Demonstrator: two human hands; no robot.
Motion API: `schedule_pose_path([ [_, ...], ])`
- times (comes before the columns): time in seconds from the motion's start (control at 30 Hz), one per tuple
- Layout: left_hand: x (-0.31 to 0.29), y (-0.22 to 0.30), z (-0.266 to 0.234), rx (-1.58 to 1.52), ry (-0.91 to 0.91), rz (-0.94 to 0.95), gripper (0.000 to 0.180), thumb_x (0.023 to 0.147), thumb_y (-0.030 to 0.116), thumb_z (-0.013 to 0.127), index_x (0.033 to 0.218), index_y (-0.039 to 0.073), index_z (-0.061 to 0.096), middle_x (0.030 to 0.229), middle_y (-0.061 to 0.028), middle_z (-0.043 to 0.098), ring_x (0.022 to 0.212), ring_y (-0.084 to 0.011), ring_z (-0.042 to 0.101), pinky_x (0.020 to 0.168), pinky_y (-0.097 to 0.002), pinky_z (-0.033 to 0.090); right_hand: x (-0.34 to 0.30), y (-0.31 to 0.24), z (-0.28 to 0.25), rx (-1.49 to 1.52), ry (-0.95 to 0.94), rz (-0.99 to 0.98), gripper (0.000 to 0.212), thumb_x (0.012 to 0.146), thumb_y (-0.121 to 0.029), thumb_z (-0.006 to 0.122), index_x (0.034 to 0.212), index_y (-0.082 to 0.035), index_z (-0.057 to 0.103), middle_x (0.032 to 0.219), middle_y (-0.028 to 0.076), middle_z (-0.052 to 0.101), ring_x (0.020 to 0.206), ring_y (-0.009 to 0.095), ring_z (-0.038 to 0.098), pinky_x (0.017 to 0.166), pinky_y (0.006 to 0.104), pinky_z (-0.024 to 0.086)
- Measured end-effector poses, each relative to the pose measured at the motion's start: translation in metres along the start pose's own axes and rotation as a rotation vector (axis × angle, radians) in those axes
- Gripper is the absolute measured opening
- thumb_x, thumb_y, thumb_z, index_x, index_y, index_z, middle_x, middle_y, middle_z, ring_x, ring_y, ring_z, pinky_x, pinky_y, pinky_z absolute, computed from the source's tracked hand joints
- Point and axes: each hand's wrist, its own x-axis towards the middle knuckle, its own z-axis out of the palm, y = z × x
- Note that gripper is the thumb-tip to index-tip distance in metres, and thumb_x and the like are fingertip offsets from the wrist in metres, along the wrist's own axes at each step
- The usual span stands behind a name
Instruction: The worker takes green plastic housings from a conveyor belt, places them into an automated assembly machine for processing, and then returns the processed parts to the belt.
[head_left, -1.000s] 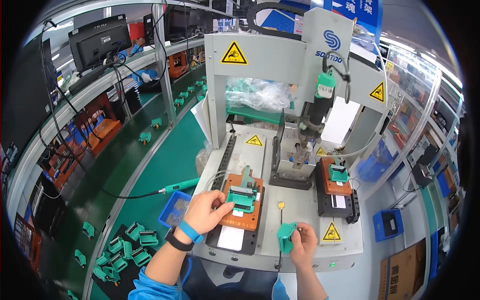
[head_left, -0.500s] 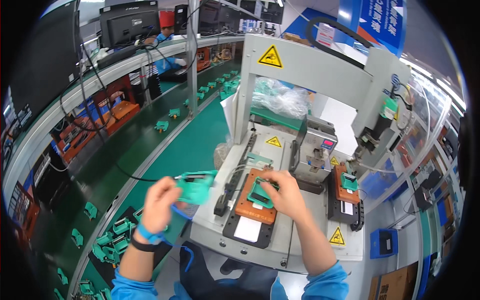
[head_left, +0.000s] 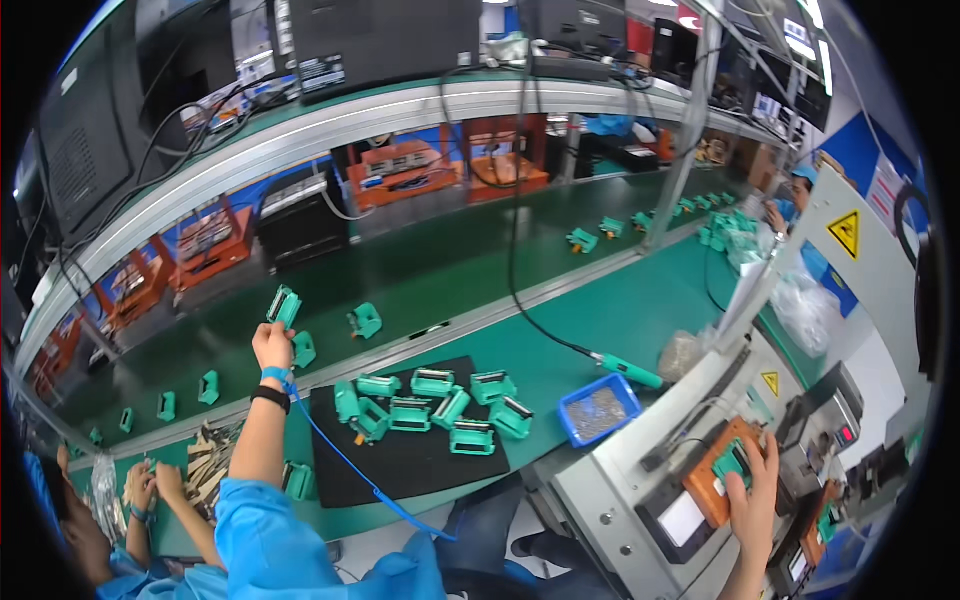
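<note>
My left hand [head_left: 273, 345] is stretched out over the green conveyor belt [head_left: 440, 275], holding a teal plastic part [head_left: 284, 306] just above it. Another teal part [head_left: 304, 349] lies right beside that hand, and one more [head_left: 366, 321] sits a little further right. A blue coiled strap runs from my left wrist. My right hand [head_left: 757, 490] rests on a teal part [head_left: 733, 462] seated in the orange fixture [head_left: 712, 485] of the grey machine [head_left: 640, 480] at lower right.
A black mat [head_left: 400, 455] carries several teal parts. A blue tray of small screws [head_left: 598, 409] and a teal screwdriver [head_left: 630, 371] lie by the machine. Another person's hands [head_left: 150, 485] work at lower left. More teal parts dot the belt.
The view has swung left. My left hand carried a teal part from the machine out over the conveyor. My right hand stayed at the orange fixture.
</note>
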Motion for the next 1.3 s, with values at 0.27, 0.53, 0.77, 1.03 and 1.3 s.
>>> schedule_pose_path([
  [0.27, 0.039, -0.091, -0.075, 0.564, 0.300, -0.294, 0.034, 0.077, 0.027, 0.065, 0.090, -0.004, 0.067, 0.087, -0.0207, 0.070, 0.081, -0.0298, 0.069, 0.074, -0.0407, 0.052, -0.049, 0.002, -0.022, -0.257, 0.212, -0.254, 0.053, 0.089, -0.027, 0.068, 0.131, 0.001, 0.051, 0.140, 0.024, 0.043, 0.125, 0.038, 0.046, 0.102, 0.0467, 0.039],
  [0.53, 0.007, -0.089, -0.022, 0.866, -0.068, 0.067, 0.044, 0.071, 0.028, 0.073, 0.106, 0.002, 0.067, 0.094, -0.0194, 0.070, 0.089, -0.0288, 0.068, 0.080, -0.0391, 0.053, -0.078, 0.011, -0.022, 0.042, 0.396, -0.063, 0.049, 0.092, -0.024, 0.065, 0.129, 0.004, 0.050, 0.138, 0.019, 0.047, 0.112, 0.032, 0.055, 0.092, 0.0408, 0.048],
  [0.77, -0.035, 0.009, 0.019, 0.225, -0.326, -0.065, 0.035, 0.085, 0.040, 0.070, 0.076, 0.009, 0.055, 0.065, 0.0025, 0.053, 0.055, -0.0061, 0.047, 0.048, -0.0228, 0.038, -0.094, 0.012, -0.017, -0.020, 0.375, -0.190, 0.038, 0.090, -0.008, 0.063, 0.125, 0.001, 0.053, 0.140, 0.017, 0.044, 0.107, 0.029, 0.057, 0.090, 0.0366, 0.049],
  [1.03, -0.198, 0.150, 0.079, -0.104, -0.938, 0.554, 0.040, 0.091, 0.041, 0.056, 0.088, 0.002, 0.063, 0.076, -0.0032, 0.063, 0.065, -0.0100, 0.055, 0.058, -0.0252, 0.043, -0.099, -0.051, 0.038, 0.500, 0.373, -0.460, 0.030, 0.078, -0.008, 0.068, 0.105, 0.002, 0.061, 0.115, 0.022, 0.059, 0.108, 0.034, 0.057, 0.094, 0.0425, 0.045],
  [1.3, -0.375, 0.208, 0.118, -0.210, -1.712, 1.303, 0.044, 0.064, 0.041, 0.083, 0.082, 0.008, 0.060, 0.078, -0.0063, 0.053, 0.072, -0.0249, 0.052, 0.059, -0.0344, 0.040, -0.111, -0.085, 0.079, 1.299, -0.275, -0.150, 0.075, 0.089, -0.045, 0.066, 0.140, 0.002, 0.038, 0.128, 0.017, 0.054, 0.119, 0.027, 0.051, 0.099, 0.0392, 0.041],
])
